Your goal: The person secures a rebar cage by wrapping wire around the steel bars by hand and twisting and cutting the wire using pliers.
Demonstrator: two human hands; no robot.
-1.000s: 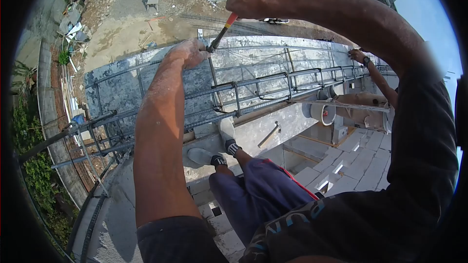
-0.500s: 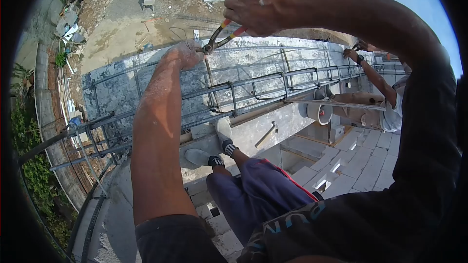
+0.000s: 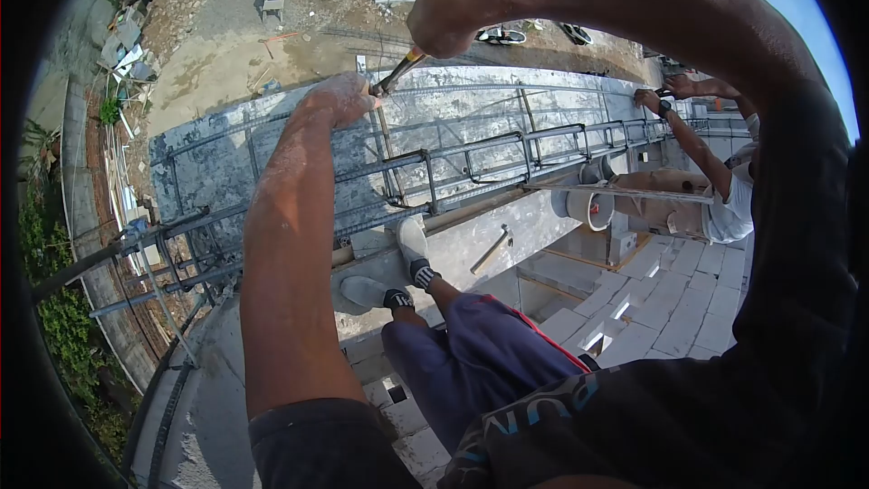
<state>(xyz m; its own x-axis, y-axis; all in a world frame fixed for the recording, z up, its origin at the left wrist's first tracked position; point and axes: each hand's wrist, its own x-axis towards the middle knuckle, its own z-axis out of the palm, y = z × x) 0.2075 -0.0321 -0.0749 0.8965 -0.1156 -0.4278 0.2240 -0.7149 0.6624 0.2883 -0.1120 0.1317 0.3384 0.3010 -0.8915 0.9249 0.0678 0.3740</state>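
High over the rebar, my right hand (image 3: 444, 16) grips the handles of a pair of pincers (image 3: 396, 73). The jaws point down at the outer rebar (image 3: 471, 88), where a crosswise bar (image 3: 384, 131) meets it. Close beside the jaws is my left hand (image 3: 339, 98), its fingers closed at that junction. Whatever is in those fingers is hidden. Below both hands runs a rebar cage (image 3: 498, 148) with bent stirrups, above a pale, stained panel (image 3: 434, 118).
A hammer (image 3: 490, 252) lies on the ledge near my shoes (image 3: 412, 240). To the right, a co-worker's hand (image 3: 646, 100) is at the same rebar, with a bucket (image 3: 593, 208) nearby. Beyond the panel, the ground (image 3: 204, 63) lies far below. Block walling (image 3: 634, 308) is at lower right.
My right hand has rolled over, and the pincer handles have come together from spread. A thin wire loop seen above my left hand no longer shows. My left hand has barely shifted.
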